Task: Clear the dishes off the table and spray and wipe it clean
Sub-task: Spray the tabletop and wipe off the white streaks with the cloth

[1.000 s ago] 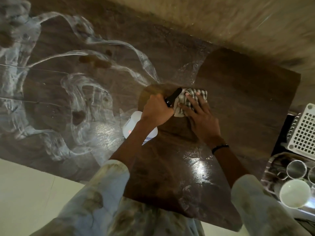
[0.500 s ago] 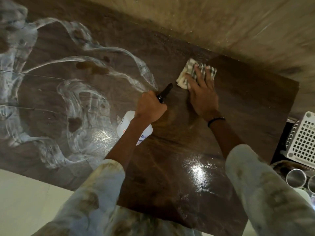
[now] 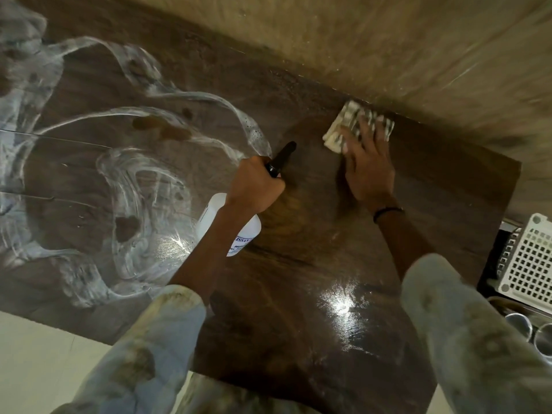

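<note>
I'm pressing my flat right hand on the checked cloth at the table's far edge, while my left hand is gripping the spray bottle ready.

The dark wood-grain table carried white smeared streaks across its left part and a few brown spots, possibly spills. A folded checked cloth lay flat near its far edge, by the wall.
</note>
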Available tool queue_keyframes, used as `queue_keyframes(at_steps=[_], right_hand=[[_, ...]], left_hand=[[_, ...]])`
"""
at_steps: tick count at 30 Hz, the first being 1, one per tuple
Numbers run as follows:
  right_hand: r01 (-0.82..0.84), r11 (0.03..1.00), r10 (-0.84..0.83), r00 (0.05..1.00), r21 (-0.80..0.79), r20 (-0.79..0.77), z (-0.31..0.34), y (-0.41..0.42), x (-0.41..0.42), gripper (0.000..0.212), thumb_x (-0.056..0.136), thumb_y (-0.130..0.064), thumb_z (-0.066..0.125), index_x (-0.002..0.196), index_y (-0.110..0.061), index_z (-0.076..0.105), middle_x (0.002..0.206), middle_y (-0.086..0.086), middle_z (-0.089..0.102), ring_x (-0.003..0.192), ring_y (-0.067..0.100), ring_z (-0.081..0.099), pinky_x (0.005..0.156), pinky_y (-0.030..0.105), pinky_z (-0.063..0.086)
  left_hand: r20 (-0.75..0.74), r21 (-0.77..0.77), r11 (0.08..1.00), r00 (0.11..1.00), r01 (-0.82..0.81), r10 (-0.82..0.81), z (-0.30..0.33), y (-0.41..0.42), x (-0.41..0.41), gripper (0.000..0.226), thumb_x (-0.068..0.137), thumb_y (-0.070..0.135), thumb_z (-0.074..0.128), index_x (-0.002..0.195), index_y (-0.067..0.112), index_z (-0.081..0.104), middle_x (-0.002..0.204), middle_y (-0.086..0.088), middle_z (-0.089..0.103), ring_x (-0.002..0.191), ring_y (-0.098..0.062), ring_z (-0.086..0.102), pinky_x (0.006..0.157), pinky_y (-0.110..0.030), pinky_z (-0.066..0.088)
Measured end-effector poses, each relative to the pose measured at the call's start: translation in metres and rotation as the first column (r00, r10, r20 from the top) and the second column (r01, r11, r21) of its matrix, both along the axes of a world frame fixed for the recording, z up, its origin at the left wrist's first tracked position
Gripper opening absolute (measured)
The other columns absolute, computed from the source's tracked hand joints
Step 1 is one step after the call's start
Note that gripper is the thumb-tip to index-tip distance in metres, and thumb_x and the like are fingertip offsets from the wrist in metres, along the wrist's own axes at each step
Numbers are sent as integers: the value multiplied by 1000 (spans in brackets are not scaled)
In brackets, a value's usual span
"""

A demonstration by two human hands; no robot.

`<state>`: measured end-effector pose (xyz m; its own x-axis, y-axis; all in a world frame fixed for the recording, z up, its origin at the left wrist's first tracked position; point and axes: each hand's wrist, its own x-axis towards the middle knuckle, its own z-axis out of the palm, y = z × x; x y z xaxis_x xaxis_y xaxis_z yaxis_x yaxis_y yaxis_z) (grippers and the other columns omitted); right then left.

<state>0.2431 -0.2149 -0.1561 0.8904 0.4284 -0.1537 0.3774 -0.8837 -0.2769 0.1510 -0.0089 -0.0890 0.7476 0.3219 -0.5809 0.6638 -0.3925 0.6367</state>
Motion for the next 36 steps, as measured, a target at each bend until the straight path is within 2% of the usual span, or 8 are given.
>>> queue_keyframes(at_steps=[3,9,13,18,24,29,33,36], right_hand=[[2,1000,-3,1000,11,7,-6,44,25,45,102,-27,29,146,-27,36,160,6,17,147,40,7,117,55,18],[-287,957,288,956,-28,46,-9,40,1,42,103,-25,32,144,-27,39,159,3,22,148,32,9,117,49,22],[-119,993,119,993,-15,11,-2,3,4,41,104,-30,29,144,-29,39,160,0,19,149,30,5,117,49,23],[60,998,-60,998,2,27,-8,65,32,46,100,-25,30,145,-31,37,160,1,17,148,37,6,116,52,22],[-239,970,238,970,29,56,-9,115,7,46,98,-17,42,142,-26,43,158,3,25,147,35,14,113,51,31],[-480,875,481,876,-61,19,-3,58,11,42,104,-32,24,142,-29,44,158,1,24,148,28,9,118,43,22],[-343,938,344,939,-49,24,0,62,31,42,104,-30,26,143,-29,40,159,-1,22,148,29,11,115,43,29],[-273,962,273,962,-22,15,-3,84,40,43,103,-28,27,144,-30,38,160,0,19,148,30,9,114,47,31]], left_hand=[[10,3,1000,1000,8,-8,0,3,1,10,82,11,58,87,4,64,58,-4,53,49,-14,50,46,-22,35],[11,1,1000,1000,21,-21,3,11,1,15,83,9,58,92,0,65,66,-13,58,50,-15,50,46,-22,35],[4,-29,1000,1000,4,-4,2,23,-1,13,84,10,57,92,3,65,60,-5,54,48,-14,48,44,-19,35],[-9,-44,998,999,-36,35,1,39,-2,4,81,6,57,81,5,61,54,0,47,46,-13,43,46,-21,31],[-1,-3,1000,1000,-6,6,5,55,3,3,81,6,58,82,8,60,55,0,49,46,-10,45,35,-9,29],[1,52,999,1000,-15,15,4,69,10,4,80,6,58,79,8,62,53,0,49,44,-13,46,42,-21,32],[15,66,997,1000,-27,26,4,81,14,4,76,1,57,76,5,59,49,0,46,40,-12,40,33,-13,31],[25,76,996,999,-48,46,4,91,18,6,76,0,57,79,4,59,52,0,45,43,-13,41,40,-21,33]])
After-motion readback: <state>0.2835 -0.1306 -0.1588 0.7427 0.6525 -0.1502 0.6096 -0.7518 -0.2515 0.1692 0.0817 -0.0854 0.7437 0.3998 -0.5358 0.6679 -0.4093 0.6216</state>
